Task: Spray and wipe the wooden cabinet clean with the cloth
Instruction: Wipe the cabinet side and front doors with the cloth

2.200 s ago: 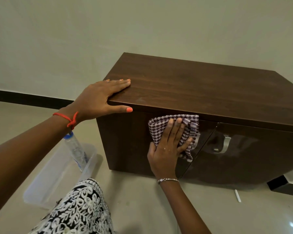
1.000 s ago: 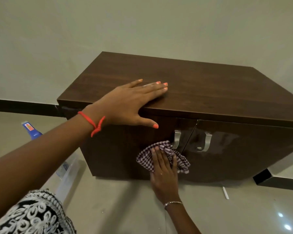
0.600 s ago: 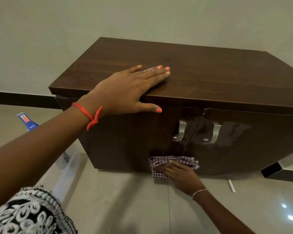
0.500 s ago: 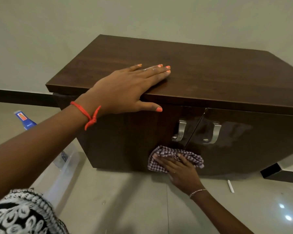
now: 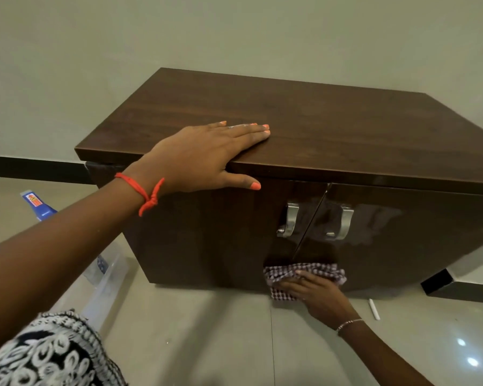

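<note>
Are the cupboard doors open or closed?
Closed. Both doors lie flat against the cabinet, only a thin dark seam between the two handles. The right hand presses the cloth at the bottom.

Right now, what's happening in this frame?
A person is wiping the front of a dark wooden cabinet. The right hand presses a checked cloth flat against the bottom edge of the doors, about where the two doors meet, below the metal handles. The left hand rests open on the cabinet's top front edge, apparently for support. A spray bottle sits off to the left on the floor, partly hidden by the left arm, in no hand.
</note>
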Available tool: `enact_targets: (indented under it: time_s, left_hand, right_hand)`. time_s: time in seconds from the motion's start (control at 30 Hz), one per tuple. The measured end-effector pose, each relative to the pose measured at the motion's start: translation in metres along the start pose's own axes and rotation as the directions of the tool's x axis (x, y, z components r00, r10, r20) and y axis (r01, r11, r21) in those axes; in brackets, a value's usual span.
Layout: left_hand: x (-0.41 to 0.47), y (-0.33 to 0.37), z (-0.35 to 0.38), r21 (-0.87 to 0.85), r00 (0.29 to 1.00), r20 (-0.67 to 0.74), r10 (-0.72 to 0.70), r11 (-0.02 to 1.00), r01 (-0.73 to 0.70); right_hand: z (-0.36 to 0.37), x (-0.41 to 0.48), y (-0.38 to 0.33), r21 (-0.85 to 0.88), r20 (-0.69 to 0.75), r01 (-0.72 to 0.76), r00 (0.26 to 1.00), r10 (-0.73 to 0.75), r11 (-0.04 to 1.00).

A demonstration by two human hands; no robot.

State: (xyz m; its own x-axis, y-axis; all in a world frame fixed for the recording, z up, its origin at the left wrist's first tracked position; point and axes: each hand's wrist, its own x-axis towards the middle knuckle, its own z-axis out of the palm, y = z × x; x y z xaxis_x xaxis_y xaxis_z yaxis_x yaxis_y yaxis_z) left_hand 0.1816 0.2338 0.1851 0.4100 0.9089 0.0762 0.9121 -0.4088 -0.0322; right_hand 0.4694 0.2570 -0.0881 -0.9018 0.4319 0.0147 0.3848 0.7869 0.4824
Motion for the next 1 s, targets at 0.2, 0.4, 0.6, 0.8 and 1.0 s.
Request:
enact_targets:
  time_s: [0.2, 0.4, 0.6, 0.8, 1.0]
  left_hand:
    - [-0.001, 0.005, -0.005, 0.0, 0.998, 0.038, -0.046, 0.999, 0.046]
    - [-0.002, 0.007, -0.006, -0.015, 0.994, 0.073, -0.078, 0.997, 0.08]
    - [-0.001, 0.007, -0.006, -0.025, 0.994, 0.07, -0.088, 0.996, 0.089]
    - [-0.002, 0.008, -0.007, -0.03, 0.993, 0.073, -0.089, 0.995, 0.091]
    - [-0.002, 0.008, -0.008, -0.026, 0.989, 0.104, -0.109, 0.993, 0.112]
  right_hand:
    - [-0.048, 0.027, -0.022, 0.433, -0.179, -0.473, 0.789, 0.588, 0.767]
    - [-0.05, 0.042, -0.043, 0.562, -0.239, -0.506, 0.658, 0.714, 0.654]
    - [-0.078, 0.037, -0.036, 0.741, -0.333, -0.356, 0.543, 0.771, 0.57]
    - [-0.108, 0.024, -0.071, 0.994, 0.042, -0.107, 0.286, 0.957, -0.011]
    - [-0.143, 0.051, -0.06, 0.991, 0.132, -0.034, 0.0, 0.991, -0.132]
